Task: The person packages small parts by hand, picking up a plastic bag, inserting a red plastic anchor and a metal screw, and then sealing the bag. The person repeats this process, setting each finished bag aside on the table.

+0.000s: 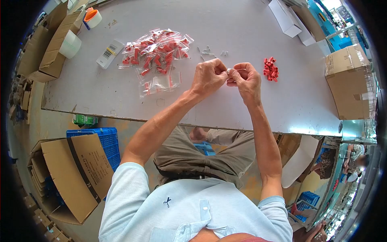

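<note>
Above the middle of the grey table (193,107), my left hand (209,76) and my right hand (245,80) meet at their fingertips. Both are closed in a pinch around a small whitish piece (229,70), mostly hidden by the fingers. Just beyond them lie small metal pins (207,51) and a few more metal bits (224,53). To the right of my right hand is a small pile of red sleeves (271,69). Clear bags with red pieces (157,50) are heaped to the left of my left hand, with flatter clear bags (161,82) at the near side.
A white box with a barcode label (110,54), a tape roll (92,18) and an open carton (52,44) are at the left. A cardboard box (350,82) stands at the right edge, white boxes (285,18) at the back right. Another person (356,159) is far right.
</note>
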### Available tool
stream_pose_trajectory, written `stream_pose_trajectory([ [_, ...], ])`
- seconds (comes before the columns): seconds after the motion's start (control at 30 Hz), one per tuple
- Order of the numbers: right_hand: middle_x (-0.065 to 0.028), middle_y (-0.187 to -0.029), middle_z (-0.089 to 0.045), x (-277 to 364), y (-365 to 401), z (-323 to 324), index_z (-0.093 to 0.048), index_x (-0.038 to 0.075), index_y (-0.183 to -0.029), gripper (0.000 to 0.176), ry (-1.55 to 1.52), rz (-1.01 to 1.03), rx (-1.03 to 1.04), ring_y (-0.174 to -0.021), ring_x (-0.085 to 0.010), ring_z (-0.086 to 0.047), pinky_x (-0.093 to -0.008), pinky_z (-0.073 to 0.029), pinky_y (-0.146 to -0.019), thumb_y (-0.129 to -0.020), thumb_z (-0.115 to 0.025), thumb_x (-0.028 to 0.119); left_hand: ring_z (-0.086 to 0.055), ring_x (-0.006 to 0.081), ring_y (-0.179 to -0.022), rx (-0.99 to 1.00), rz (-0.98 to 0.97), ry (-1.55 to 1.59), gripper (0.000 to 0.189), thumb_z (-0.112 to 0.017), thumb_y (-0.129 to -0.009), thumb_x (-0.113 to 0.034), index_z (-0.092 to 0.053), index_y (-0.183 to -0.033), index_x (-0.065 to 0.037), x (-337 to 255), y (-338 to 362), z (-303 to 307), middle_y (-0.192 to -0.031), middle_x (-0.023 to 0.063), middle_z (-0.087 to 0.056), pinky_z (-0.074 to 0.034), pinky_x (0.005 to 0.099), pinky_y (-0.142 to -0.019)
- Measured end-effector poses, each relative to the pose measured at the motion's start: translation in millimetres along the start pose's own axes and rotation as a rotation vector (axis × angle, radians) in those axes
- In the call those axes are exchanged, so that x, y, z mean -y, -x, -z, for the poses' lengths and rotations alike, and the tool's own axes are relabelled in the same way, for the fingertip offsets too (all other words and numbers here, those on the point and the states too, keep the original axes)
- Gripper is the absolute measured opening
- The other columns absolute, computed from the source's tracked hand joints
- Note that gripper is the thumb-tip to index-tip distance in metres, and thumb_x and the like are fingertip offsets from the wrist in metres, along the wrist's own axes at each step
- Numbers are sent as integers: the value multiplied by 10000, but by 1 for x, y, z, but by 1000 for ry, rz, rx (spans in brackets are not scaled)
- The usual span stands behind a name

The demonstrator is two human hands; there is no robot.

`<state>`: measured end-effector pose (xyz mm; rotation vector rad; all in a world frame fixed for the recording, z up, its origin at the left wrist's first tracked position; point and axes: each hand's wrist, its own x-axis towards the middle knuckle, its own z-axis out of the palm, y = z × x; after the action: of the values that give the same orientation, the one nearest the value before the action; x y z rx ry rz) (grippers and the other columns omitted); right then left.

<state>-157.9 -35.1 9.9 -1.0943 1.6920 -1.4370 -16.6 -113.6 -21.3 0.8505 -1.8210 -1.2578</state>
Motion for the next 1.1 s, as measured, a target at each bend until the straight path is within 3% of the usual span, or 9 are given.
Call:
stream_pose_trajectory([
  [0.17, -109, -745, -727, -8, 1, -6, -596, 6, -1046, 133, 335, 204, -107, -644, -141, -711, -298, -556, -556, -975, -697, 57, -713, 112, -720, 9, -42, 11, 89, -717, -885, -55, -738, -924, 21, 2, 2, -4, -804, 88, -746, -604, 264, -629],
  [0.23, -103, -706, -704, -14, 0, -7, -577, 29, -1043, 136, 594, 489, -103, -566, -133, -644, -313, -492, -516, -982, -689, 79, -716, 113, -727, 27, 13, 53, 94, -723, -886, -59, -737, -930, 23, -2, 0, 0, -807, 88, -747, -608, 261, -635],
  [0.3, -89, -695, -695, -16, -1, -9, -583, 30, -1081, 134, 502, 403, -74, -558, -124, -622, -302, -490, -515, -1009, -659, 113, -718, 120, -731, 91, 210, 264, 121, -734, -891, -73, -729, -945, 36, -5, -2, 5, -823, 99, -743, -616, 257, -637],
  [0.37, -75, -685, -685, -14, -2, -9, -589, 31, -1119, 149, 410, 317, -43, -551, -114, -600, -290, -487, -514, -1036, -629, 148, -717, 124, -730, 96, 213, 328, 131, -736, -897, -79, -724, -950, 40, -3, -3, 9, -831, 105, -740, -618, 258, -635],
  [0.43, -42, -671, -672, -4, 0, -4, -594, 10, -1213, 250, -25, 42, -43, -561, -95, -582, -260, -478, -519, -1080, -569, 220, -716, 128, -728, 106, 214, 396, 142, -739, -902, -85, -720, -955, 45, -4, -3, 11, -839, 112, -737, -621, 258, -633],
  [0.57, -57, -766, -699, -8, -2, 13, -612, -30, -1253, 344, -82, -2, 45, -637, -96, -632, -252, -532, -563, -1059, -616, 254, -713, 140, -723, 113, 251, 446, 142, -743, -916, -95, -718, -957, 39, -4, -3, 10, -849, 114, -731, -615, 266, -628],
  [0.83, -87, -828, -737, -7, 3, 6, -701, -22, -1015, 136, -46, 4, 52, -712, -106, -684, -252, -556, -583, -982, -691, 109, -697, 143, -740, 192, 202, 458, 122, -724, -912, -68, -711, -962, 43, 1, -2, 6, -850, 111, -724, -588, 267, -617],
  [0.9, -79, -780, -730, -7, 6, 7, -710, -7, -974, 99, 179, 147, 20, -720, -98, -692, -279, -545, -568, -975, -691, 90, -696, 144, -746, 191, 217, 429, 112, -703, -901, -44, -707, -960, 52, 2, -3, 5, -863, 113, -726, -577, 266, -614],
  [1.1, -151, -828, -739, 0, 25, 6, -715, 22, -966, 48, 452, 420, -31, -696, -258, -718, -347, -562, -632, -935, -697, 53, -667, 96, -670, 108, 137, 105, 81, -724, -874, -59, -726, -923, 6, -2, 1, -4, -790, 71, -732, -557, 247, -593],
])
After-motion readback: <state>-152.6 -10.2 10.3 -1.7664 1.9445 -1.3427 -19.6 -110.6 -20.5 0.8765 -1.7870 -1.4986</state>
